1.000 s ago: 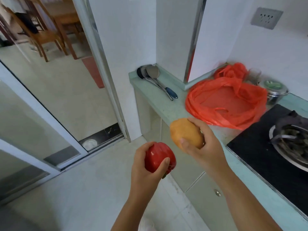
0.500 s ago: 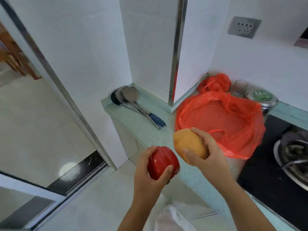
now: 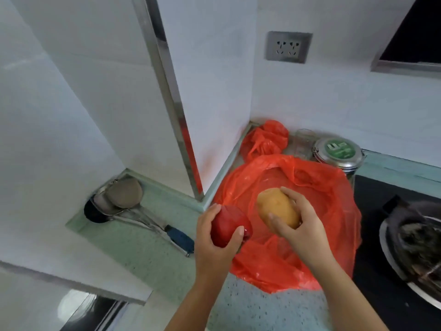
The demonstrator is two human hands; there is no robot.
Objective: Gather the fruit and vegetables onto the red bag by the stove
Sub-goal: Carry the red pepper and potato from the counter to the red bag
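Observation:
A red plastic bag (image 3: pixel 334 201) lies spread flat on the pale green counter (image 3: pixel 148 254), left of the black stove (image 3: pixel 381 271). My left hand (image 3: pixel 214 249) grips a red bell pepper (image 3: pixel 226 225) over the bag's left edge. My right hand (image 3: pixel 303 225) holds a yellow-brown potato (image 3: pixel 278 210) above the middle of the bag. Whether either item touches the bag, I cannot tell.
Several ladles and a blue-handled utensil (image 3: pixel 124 201) lie at the counter's left end against the wall. A crumpled red bag (image 3: pixel 265 139), a glass jar (image 3: pixel 303 144) and a steel tin with a green lid (image 3: pixel 337 151) stand behind. A wok (image 3: pixel 415 237) sits on the stove.
Both hands have carried the pepper and the potato forward from over the counter's front edge to above the red bag. The view has moved closer to the counter.

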